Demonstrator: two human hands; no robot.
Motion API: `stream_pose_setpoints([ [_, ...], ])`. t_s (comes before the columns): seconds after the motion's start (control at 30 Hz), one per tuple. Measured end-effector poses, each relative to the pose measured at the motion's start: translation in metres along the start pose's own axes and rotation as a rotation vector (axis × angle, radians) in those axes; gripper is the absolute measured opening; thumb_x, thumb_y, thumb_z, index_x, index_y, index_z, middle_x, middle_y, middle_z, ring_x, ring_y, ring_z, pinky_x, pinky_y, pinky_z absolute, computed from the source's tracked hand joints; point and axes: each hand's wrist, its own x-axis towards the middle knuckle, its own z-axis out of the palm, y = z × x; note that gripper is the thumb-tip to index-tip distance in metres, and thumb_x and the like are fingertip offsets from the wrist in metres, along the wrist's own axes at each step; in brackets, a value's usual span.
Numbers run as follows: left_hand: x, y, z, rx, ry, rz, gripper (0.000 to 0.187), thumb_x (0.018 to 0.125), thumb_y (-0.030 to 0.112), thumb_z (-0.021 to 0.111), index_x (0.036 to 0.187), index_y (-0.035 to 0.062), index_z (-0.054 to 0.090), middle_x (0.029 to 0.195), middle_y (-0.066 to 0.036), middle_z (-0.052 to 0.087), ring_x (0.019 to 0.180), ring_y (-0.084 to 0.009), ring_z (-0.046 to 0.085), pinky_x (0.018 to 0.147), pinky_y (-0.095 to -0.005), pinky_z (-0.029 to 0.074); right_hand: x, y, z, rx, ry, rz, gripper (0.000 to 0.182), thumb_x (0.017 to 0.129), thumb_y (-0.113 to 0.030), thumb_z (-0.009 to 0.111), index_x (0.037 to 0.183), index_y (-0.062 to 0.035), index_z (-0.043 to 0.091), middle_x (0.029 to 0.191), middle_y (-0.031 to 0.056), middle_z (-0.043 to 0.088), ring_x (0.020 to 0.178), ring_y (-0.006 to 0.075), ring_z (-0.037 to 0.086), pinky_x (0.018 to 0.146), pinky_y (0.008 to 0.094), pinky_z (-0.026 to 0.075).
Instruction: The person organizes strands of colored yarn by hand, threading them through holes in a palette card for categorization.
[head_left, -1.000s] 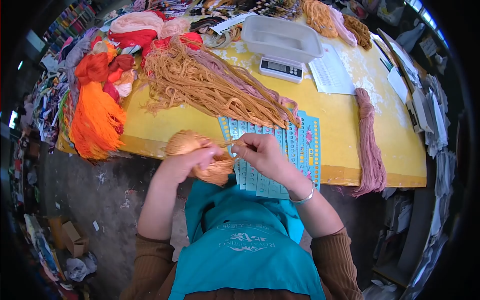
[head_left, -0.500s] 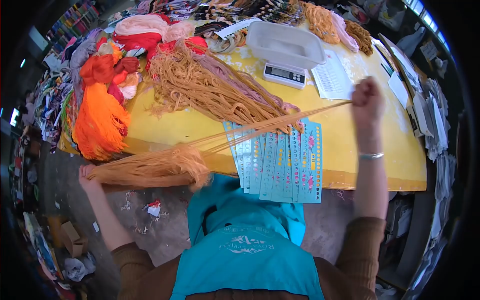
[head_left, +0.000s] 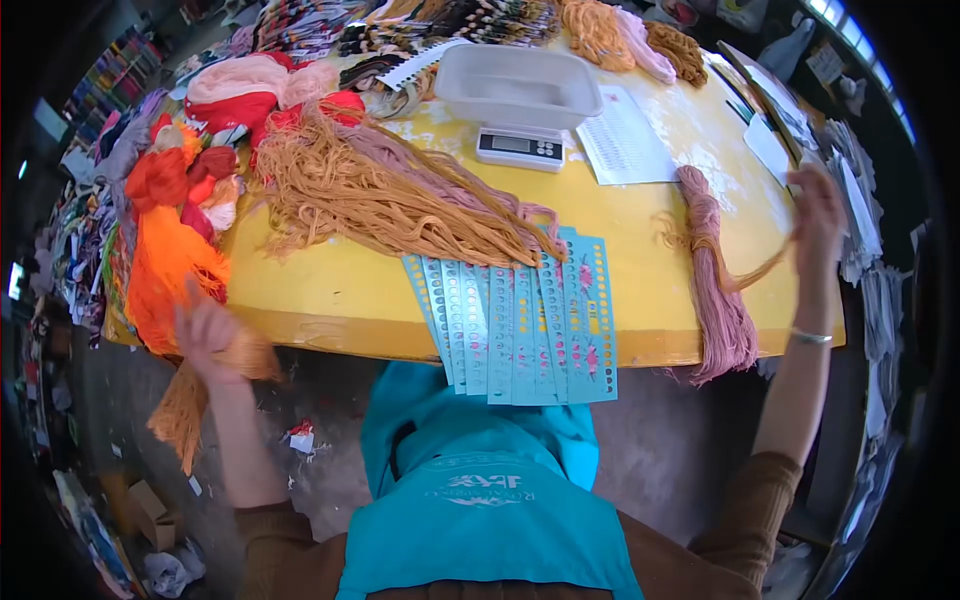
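My left hand (head_left: 207, 335), blurred, is at the table's left front edge with a hank of tan thread (head_left: 180, 412). Its fingers point upward, and the hank hangs below and beside the palm. Raised over the right side of the table, my right hand (head_left: 818, 205) is closed on tan strands (head_left: 760, 275). These strands run down and left to a tied mauve thread hank (head_left: 722, 320) lying at the front edge. Teal shade cards (head_left: 520, 345) with punched holes overhang the front edge between my hands. Behind them lies a large tan thread bundle (head_left: 390, 195).
A clear plastic tub (head_left: 520, 85) sits on a digital scale (head_left: 520, 147). A printed sheet (head_left: 628, 140) is beside it. Orange thread (head_left: 175, 275) and red and pink hanks (head_left: 235, 85) are piled at left. Tan, pink and brown hanks (head_left: 598, 35) lie at the back.
The tan strands stretched between my hands are no longer taut across the table. My right hand has moved further right, and the mauve hank shows beside it. The view has shifted slightly.
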Motion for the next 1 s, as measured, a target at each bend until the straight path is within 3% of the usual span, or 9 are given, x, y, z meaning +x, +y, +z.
stream_pose_setpoints([
  [0.17, 0.041, -0.144, 0.066, -0.125, -0.156, -0.405, 0.065, 0.097, 0.026, 0.055, 0.151, 0.0135, 0.022, 0.065, 0.002, 0.043, 0.046, -0.0079, 0.037, 0.045, -0.0222, 0.034, -0.094, -0.015, 0.107, 0.064, -0.662, 0.329, 0.025, 0.089, -0.001, 0.047, 0.112, -0.0119, 0.047, 0.082, 0.0000, 0.066, 0.057, 0.0016, 0.042, 0.050, 0.0165, 0.034],
  [0.23, 0.052, -0.186, 0.075, 0.058, -0.139, -0.566, 0.057, 0.095, 0.024, 0.056, 0.145, 0.0082, 0.036, 0.070, 0.001, 0.048, 0.046, -0.0057, 0.039, 0.043, -0.0204, 0.034, -0.117, -0.009, 0.129, 0.259, -0.860, 0.413, 0.025, 0.093, -0.005, 0.050, 0.116, -0.0116, 0.044, 0.082, 0.0023, 0.067, 0.057, 0.0008, 0.040, 0.049, 0.0173, 0.031],
  [0.37, 0.074, -0.263, 0.099, 0.560, -0.072, -0.856, 0.046, 0.088, 0.018, 0.065, 0.129, 0.0042, 0.050, 0.081, 0.002, 0.053, 0.056, -0.0033, 0.045, 0.048, -0.0173, 0.037, -0.143, -0.008, 0.153, 0.442, -1.031, 0.497, 0.057, 0.096, -0.011, 0.054, 0.146, -0.0155, 0.028, 0.082, 0.0017, 0.064, 0.059, 0.0016, 0.040, 0.053, 0.0179, 0.031],
  [0.47, 0.078, -0.299, 0.104, 0.676, -0.181, -0.931, 0.036, 0.087, 0.022, 0.069, 0.117, 0.0076, 0.055, 0.080, 0.003, 0.053, 0.057, -0.0021, 0.046, 0.049, -0.0170, 0.037, -0.151, -0.018, 0.160, 0.506, -1.021, 0.570, 0.059, 0.096, -0.012, 0.055, 0.147, -0.0160, 0.027, 0.082, 0.0025, 0.063, 0.061, 0.0024, 0.044, 0.055, 0.0183, 0.033],
  [0.5, 0.079, -0.307, 0.106, 0.675, -0.183, -0.943, 0.036, 0.087, 0.022, 0.069, 0.117, 0.0076, 0.055, 0.080, 0.003, 0.053, 0.057, -0.0021, 0.046, 0.049, -0.0170, 0.037, -0.151, -0.009, 0.159, 0.543, -1.096, 0.578, 0.059, 0.096, -0.008, 0.052, 0.148, -0.0124, 0.024, 0.085, 0.0033, 0.064, 0.076, 0.0051, 0.054, 0.061, 0.0203, 0.037],
  [0.6, 0.080, -0.321, 0.101, 0.728, -0.203, -0.970, 0.021, 0.089, 0.026, 0.069, 0.094, 0.0107, 0.055, 0.067, 0.005, 0.049, 0.054, -0.0020, 0.045, 0.047, -0.0173, 0.035, -0.157, -0.003, 0.161, 0.607, -1.070, 0.584, 0.062, 0.095, -0.007, 0.054, 0.148, -0.0121, 0.023, 0.083, 0.0030, 0.063, 0.072, 0.0058, 0.053, 0.062, 0.0210, 0.039],
  [0.73, 0.086, -0.331, 0.086, 0.694, -0.118, -1.011, 0.021, 0.090, 0.029, 0.067, 0.091, 0.0115, 0.056, 0.067, 0.006, 0.050, 0.054, -0.0020, 0.044, 0.047, -0.0178, 0.035, -0.168, 0.009, 0.167, 0.598, -0.873, 0.594, 0.058, 0.091, -0.006, 0.062, 0.143, -0.0114, 0.036, 0.077, 0.0011, 0.059, 0.066, 0.0030, 0.048, 0.057, 0.0185, 0.036],
  [0.9, 0.087, -0.345, 0.075, 0.752, 0.029, -0.995, 0.019, 0.092, 0.027, 0.065, 0.093, 0.0100, 0.056, 0.072, 0.005, 0.052, 0.055, -0.0016, 0.045, 0.047, -0.0173, 0.037, -0.180, 0.024, 0.178, 0.000, -0.595, 0.252, 0.020, 0.087, -0.005, 0.067, 0.107, -0.0031, 0.067, 0.072, -0.0018, 0.059, 0.065, 0.0040, 0.048, 0.058, 0.0203, 0.040],
  [1.0, 0.086, -0.351, 0.070, 0.785, 0.123, -0.986, 0.019, 0.092, 0.030, 0.066, 0.095, 0.0114, 0.059, 0.082, 0.003, 0.060, 0.058, -0.0029, 0.047, 0.050, -0.0193, 0.037, -0.187, 0.044, 0.185, 0.136, -0.412, 0.283, 0.012, 0.086, -0.004, 0.065, 0.096, 0.0005, 0.069, 0.069, 0.0029, 0.062, 0.062, 0.0064, 0.053, 0.057, 0.0242, 0.045],
])
